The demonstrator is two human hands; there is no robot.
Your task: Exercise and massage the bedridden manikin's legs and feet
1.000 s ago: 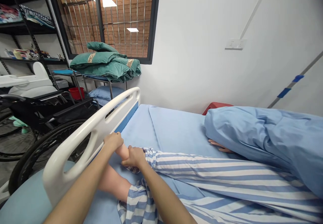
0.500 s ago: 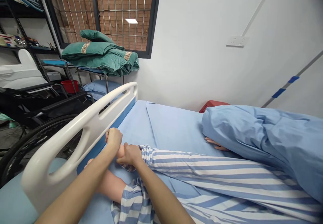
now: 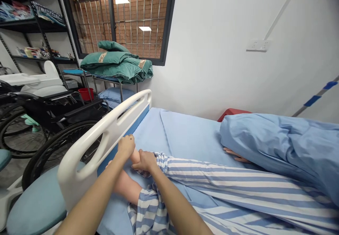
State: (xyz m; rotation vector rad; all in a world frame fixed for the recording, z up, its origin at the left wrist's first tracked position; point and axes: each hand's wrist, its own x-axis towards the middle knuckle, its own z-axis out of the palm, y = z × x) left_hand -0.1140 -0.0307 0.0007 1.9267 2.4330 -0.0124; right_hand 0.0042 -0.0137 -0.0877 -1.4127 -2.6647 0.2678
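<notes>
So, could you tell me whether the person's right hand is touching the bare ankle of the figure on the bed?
Touching: the head view shows the right hand wrapped over the bare ankle beside the striped trouser cuff.

ankle [image 3: 136, 156] partly hidden by right hand [image 3: 144, 161], blanket [image 3: 275, 146] cut off at right

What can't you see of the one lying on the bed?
From the head camera:
The head and chest of the figure: under the blue blanket.
The end of the bare limb: covered by the left hand and the right hand.
Most of the foot of the other bare leg: behind the left forearm.
</notes>
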